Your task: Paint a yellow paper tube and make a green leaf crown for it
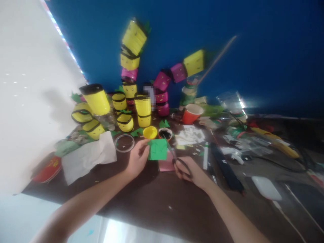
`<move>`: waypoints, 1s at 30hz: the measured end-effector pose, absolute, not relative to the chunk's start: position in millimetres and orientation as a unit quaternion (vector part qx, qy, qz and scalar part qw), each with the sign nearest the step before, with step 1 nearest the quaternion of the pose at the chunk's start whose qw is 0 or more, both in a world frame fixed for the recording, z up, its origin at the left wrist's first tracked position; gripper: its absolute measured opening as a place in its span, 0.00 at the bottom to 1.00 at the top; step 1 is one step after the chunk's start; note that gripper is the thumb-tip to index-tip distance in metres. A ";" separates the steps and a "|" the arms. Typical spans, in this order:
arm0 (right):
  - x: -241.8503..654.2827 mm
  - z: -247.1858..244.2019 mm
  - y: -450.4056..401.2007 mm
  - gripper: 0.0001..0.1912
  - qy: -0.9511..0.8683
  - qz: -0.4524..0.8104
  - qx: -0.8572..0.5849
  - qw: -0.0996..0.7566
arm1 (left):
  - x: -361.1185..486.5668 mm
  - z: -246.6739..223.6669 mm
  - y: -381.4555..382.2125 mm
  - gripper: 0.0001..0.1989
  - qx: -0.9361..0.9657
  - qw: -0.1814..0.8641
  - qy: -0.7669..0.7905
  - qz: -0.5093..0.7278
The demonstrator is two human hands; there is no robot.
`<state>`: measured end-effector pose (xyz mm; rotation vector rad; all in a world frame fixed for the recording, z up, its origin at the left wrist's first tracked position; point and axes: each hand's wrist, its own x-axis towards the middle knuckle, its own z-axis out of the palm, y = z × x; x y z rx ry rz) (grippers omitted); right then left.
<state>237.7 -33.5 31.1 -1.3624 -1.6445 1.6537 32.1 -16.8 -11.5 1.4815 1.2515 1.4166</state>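
Observation:
My left hand [138,158] pinches the left edge of a green paper square [158,149], which has faint dark lines drawn on it. In my right hand [188,171] are scissors [172,150] with dark handles; their blades point up and left, close to the paper's right edge. Whether the blades touch the paper cannot be made out. A pink paper [166,165] lies on the table, partly under the green one. Just behind stand a small yellow cup [150,132] and a small cup with dark contents [165,134].
Yellow and magenta banded containers [143,109] stand stacked at the back. A red cup [192,113] and crumpled white tissue [189,135] are behind my right hand. White cloth [88,157] lies left; a black strip-like object [227,170], cables and plastic pieces lie right on the brown table [141,206].

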 end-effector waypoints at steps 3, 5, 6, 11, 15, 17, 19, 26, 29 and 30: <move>239.0 26.9 -33.2 0.25 -0.589 0.602 -0.494 0.216 | 31.9 -12.2 -17.2 0.12 0.577 0.372 0.479 0.547; 240.1 22.5 -32.7 0.24 -0.586 0.603 -0.496 0.216 | 32.0 -11.8 -17.3 0.12 0.580 0.373 0.476 0.546; 240.7 20.3 -32.5 0.23 -0.585 0.603 -0.496 0.217 | 32.1 -11.4 -17.4 0.11 0.581 0.372 0.475 0.546; 240.7 16.5 -31.8 0.19 -0.575 0.617 -0.490 0.221 | 32.4 -10.8 -17.5 0.11 0.588 0.365 0.476 0.543; 238.1 23.2 -32.6 0.18 -0.574 0.606 -0.507 0.216 | 31.9 -12.3 -17.3 0.11 0.589 0.365 0.476 0.542; 236.9 26.0 -33.0 0.18 -0.573 0.605 -0.511 0.212 | 31.9 -12.4 -17.3 0.11 0.588 0.363 0.477 0.543; 236.3 26.9 -33.1 0.17 -0.570 0.604 -0.515 0.213 | 32.1 -11.8 -17.6 0.11 0.588 0.362 0.477 0.544; 237.9 23.1 -31.9 0.20 -0.587 0.591 -0.509 0.217 | 32.6 -9.9 -18.0 0.10 0.591 0.356 0.475 0.547; 238.9 21.3 -31.4 0.22 -0.592 0.589 -0.508 0.211 | 32.2 -11.2 -17.6 0.11 0.588 0.360 0.476 0.546; 239.3 20.2 -31.3 0.22 -0.591 0.590 -0.508 0.211 | 32.1 -11.8 -17.4 0.11 0.586 0.362 0.475 0.547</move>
